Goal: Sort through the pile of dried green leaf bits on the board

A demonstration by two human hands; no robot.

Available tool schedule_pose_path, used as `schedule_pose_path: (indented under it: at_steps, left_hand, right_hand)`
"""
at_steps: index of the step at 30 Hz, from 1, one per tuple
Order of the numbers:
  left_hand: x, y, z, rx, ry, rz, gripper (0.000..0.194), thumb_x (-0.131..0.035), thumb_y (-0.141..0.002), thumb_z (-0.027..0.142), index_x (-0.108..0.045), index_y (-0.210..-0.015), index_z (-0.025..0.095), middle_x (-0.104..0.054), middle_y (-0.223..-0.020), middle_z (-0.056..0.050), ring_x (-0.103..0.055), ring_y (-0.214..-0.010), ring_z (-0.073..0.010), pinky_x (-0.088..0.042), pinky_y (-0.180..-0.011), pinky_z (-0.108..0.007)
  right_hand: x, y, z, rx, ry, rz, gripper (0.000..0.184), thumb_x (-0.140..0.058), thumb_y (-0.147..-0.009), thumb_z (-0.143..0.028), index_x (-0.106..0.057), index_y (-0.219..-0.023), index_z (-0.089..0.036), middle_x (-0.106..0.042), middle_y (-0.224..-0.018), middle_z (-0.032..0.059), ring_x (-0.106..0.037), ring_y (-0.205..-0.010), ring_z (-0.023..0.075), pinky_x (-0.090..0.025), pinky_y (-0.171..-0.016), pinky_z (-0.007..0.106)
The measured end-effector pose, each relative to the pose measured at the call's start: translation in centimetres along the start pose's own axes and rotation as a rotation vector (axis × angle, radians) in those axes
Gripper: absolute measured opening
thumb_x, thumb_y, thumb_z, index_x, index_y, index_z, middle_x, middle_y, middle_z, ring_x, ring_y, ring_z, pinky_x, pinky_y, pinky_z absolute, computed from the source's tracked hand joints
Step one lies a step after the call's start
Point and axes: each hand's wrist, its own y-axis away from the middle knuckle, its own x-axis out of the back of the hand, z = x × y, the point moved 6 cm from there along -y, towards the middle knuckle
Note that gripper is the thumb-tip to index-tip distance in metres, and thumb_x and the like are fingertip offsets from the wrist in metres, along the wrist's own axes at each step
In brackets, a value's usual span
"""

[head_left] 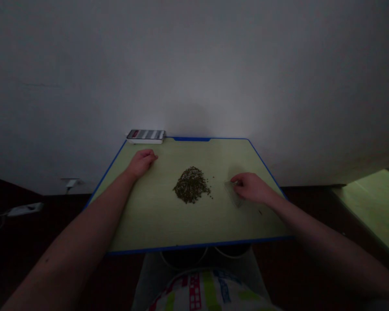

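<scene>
Right hand pinching clear sheet — long axis roughly near-to-far — with pile leftward; left hand curled beyond pile.

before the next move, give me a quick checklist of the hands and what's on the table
1. Left hand apart from the pile of small dark grains: ok, it rests to the left of it.
2. Right hand on the clear pouch: ok, fingertips at its upper part.
3. Mouth of the pouch open: cannot tell, too dim and see-through.
4. All grains together: not ok, some stray grains lie to the right.
5. White box apart from the pile: ok, at the table's far left corner.
</scene>
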Motion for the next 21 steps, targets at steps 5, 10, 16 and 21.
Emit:
schedule_pose_path:
  at_steps: [5,10,16,21]
  left_hand:
    - [-0.1,0.0,0.2,-0.008,-0.005,-0.011,0.027,-0.058,-0.067,0.030,-0.039,-0.052,0.018,-0.034,-0.042,0.007,-0.029,-0.040,-0.0059,-0.021,-0.042,-0.024]
    - [-0.1,0.0,0.1,-0.004,0.013,-0.010,0.028,-0.058,-0.067,0.031,-0.038,-0.052,0.019,-0.034,-0.042,0.007,-0.028,-0.039,-0.0058,-0.019,-0.041,-0.024]
    - [-0.1,0.2,0.3,0.003,-0.001,0.006,0.027,-0.057,-0.067,0.031,-0.038,-0.052,0.019,-0.034,-0.041,0.007,-0.028,-0.039,-0.0058,-0.021,-0.041,-0.023]
    - [0.0,0.2,0.3,0.010,0.005,0.016,0.026,-0.057,-0.065,0.030,-0.039,-0.052,0.019,-0.033,-0.041,0.007,-0.027,-0.039,-0.0059,-0.020,-0.041,-0.023]
  right_hand:
    - [0.6,0.8,3.5,-0.177,-0.255,-0.077,0.039,-0.052,-0.071,-0.014,-0.061,-0.108,-0.007,-0.064,-0.057,0.0022,-0.057,-0.045,0.0133,-0.044,-0.047,0.025]
    - [3.7,-1.2,3.5,-0.145,-0.566,0.039,0.035,-0.059,-0.073,-0.017,-0.061,-0.108,-0.010,-0.064,-0.062,0.0034,-0.058,-0.052,0.0127,-0.049,-0.053,0.025]
    - [3.8,-7.6,-1.0,0.022,-0.450,-0.034,0.042,-0.057,-0.071,-0.010,-0.061,-0.113,-0.011,-0.067,-0.071,0.0052,-0.058,-0.054,0.0113,-0.047,-0.052,0.022]
    - [0.9,-9.8,-3.4,0.068,0.021,-0.149,0.043,-0.056,-0.062,-0.007,-0.070,-0.103,-0.013,-0.068,-0.067,0.0035,-0.059,-0.059,0.0140,-0.043,-0.056,0.022]
